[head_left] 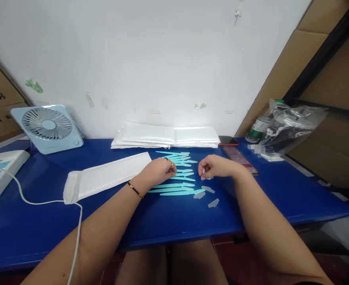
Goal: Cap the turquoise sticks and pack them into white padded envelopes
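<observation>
Slim teal sticks shaped like eyebrow razors (179, 185) lie roughly side by side in a loose column on the blue table. My left hand (162, 170) is over their left ends, its fingers closed on one razor in the middle of the column. Just right of the razors, my right hand (213, 166) is closed, with a small whitish translucent cover (204, 170) showing between its fingers. Several more translucent covers (213, 203) lie loose below that hand, by the lowest razors. The fingers hide parts of the held pieces.
A white padded mailer (109, 176) lies left of the razors, and a stack of mailers (147, 133) is against the wall. A blue fan (48, 126) and white cable (44, 202) are at left. Phones (239, 158), a bottle (257, 128) and a plastic bag (293, 122) stand right.
</observation>
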Motion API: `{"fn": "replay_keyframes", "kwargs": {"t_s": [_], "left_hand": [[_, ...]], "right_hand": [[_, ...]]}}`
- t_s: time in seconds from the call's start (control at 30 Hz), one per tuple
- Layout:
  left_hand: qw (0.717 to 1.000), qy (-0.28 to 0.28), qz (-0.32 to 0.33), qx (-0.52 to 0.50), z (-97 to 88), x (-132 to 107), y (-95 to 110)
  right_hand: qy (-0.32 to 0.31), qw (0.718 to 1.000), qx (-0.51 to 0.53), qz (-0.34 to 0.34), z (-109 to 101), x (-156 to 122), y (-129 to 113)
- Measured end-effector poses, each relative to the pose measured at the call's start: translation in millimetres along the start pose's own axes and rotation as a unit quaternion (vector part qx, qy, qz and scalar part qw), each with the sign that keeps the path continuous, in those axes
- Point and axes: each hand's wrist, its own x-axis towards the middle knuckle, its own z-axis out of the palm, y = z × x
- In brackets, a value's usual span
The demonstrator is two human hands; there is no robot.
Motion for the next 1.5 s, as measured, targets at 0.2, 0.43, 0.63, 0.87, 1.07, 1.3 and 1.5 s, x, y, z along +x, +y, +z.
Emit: {"fn": "replay_keyframes", "kwargs": {"t_s": [0.2,0.43,0.63,0.87,1.07,1.3,1.5], "left_hand": [[0.999,0.019,-0.009,0.031,-2.5,-0.6,-3.5],[0.999,0.022,-0.005,0.024,0.7,1.5,-8.5],[1.000,0.025,-0.007,0.012,1.4,0.7,-9.2],[1.000,0.021,-0.010,0.007,-0.8,0.3,-6.1],[1.000,0.024,-0.007,0.010,1.6,0.5,-9.3],[0.999,0.031,-0.002,0.009,2.7,0.1,-9.9],[1.000,0.027,0.000,0.012,3.0,0.7,-10.9]], "right_hand": [[0.063,0.997,0.032,-0.023,-4.0,-2.2,9.1],[0.064,0.998,0.011,-0.010,-5.0,0.0,14.0],[0.062,0.996,0.000,-0.066,-7.0,-1.9,14.6],[0.042,0.999,0.016,-0.015,-4.8,2.4,15.1],[0.130,0.989,-0.051,-0.048,-6.6,0.6,19.1],[0.109,0.991,-0.057,-0.045,-2.9,6.2,18.6],[0.131,0.989,-0.041,-0.059,-4.1,3.5,19.4]]}}
